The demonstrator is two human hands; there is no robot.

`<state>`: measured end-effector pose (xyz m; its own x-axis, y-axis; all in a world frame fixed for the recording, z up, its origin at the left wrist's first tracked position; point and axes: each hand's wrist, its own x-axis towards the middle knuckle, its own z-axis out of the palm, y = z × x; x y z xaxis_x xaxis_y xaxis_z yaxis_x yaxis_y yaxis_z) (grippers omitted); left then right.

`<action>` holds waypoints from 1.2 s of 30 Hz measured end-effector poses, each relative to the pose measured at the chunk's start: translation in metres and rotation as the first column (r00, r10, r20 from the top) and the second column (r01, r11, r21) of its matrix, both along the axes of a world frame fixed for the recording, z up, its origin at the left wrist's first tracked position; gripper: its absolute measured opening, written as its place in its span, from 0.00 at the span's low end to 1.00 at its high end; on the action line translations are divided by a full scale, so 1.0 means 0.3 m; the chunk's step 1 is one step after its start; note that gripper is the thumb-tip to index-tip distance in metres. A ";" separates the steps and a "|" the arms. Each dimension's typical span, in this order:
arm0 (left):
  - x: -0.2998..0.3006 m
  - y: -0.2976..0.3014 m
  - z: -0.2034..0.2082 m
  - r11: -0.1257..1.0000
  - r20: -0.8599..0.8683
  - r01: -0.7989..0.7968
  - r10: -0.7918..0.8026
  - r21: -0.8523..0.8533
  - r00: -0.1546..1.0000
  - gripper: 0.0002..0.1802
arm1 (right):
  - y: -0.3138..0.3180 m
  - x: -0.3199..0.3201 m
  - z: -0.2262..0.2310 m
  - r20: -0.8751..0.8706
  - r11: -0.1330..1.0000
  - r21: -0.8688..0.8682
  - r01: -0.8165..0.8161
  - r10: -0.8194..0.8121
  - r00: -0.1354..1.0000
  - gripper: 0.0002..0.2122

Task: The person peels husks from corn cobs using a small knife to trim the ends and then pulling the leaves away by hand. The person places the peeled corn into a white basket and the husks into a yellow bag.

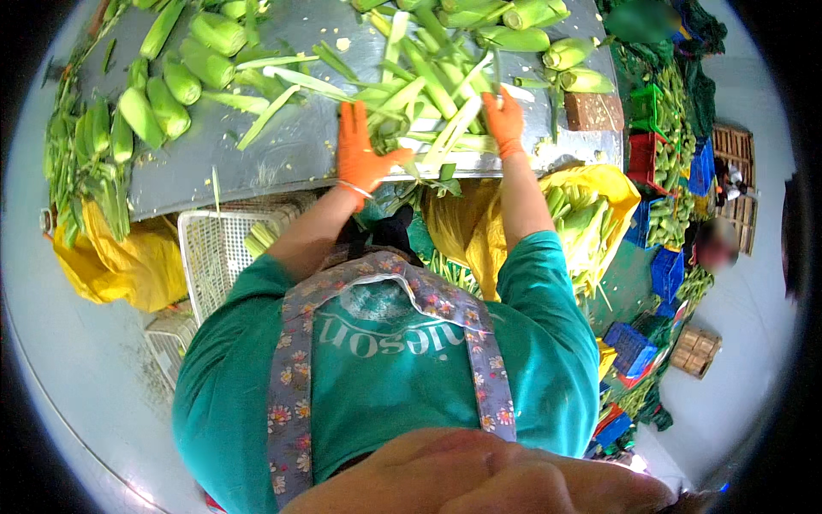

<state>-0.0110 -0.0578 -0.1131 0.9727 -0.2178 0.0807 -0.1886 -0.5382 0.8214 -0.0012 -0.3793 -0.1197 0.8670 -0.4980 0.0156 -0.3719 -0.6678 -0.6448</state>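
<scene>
A loose heap of cut green husk leaves [441, 107] lies at the near edge of the grey metal table [282, 141], between my two orange-gloved hands. My left hand [361, 161] is open at the heap's left side, fingers stretched away from me and thumb against the leaves. On the right side, my right hand [505, 124] has its fingers curled in. A narrow greyish strip rises from it; whether that is a blade or a leaf I cannot tell. Some leaves hang over the edge between my arms. Partly husked corn cobs [218, 34] lie beyond, far left and far right.
Below the table edge, a yellow sack [621, 193] holds husks at right, and a white plastic basket [199, 257] stands at left. Another yellow sack [120, 265] hangs farther left. A brown block [593, 112] sits at the table's right edge. Coloured crates [644, 158] line the right.
</scene>
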 end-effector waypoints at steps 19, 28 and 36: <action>0.113 -0.754 0.229 0.575 -0.036 0.375 -0.577 -0.727 0.816 0.19 | 0.160 -0.186 0.362 0.563 0.782 0.623 -0.018 -0.433 0.704 0.26; -0.559 -1.175 0.193 0.362 -0.037 0.795 -0.918 -0.487 0.395 0.26 | -0.249 -0.988 0.455 0.471 0.690 -0.452 0.565 -0.354 0.808 0.26; -0.338 -1.131 0.144 0.503 0.133 0.838 -0.834 -0.212 0.535 0.11 | -0.287 -1.318 -0.132 0.109 0.669 -0.422 0.611 -0.632 0.767 0.31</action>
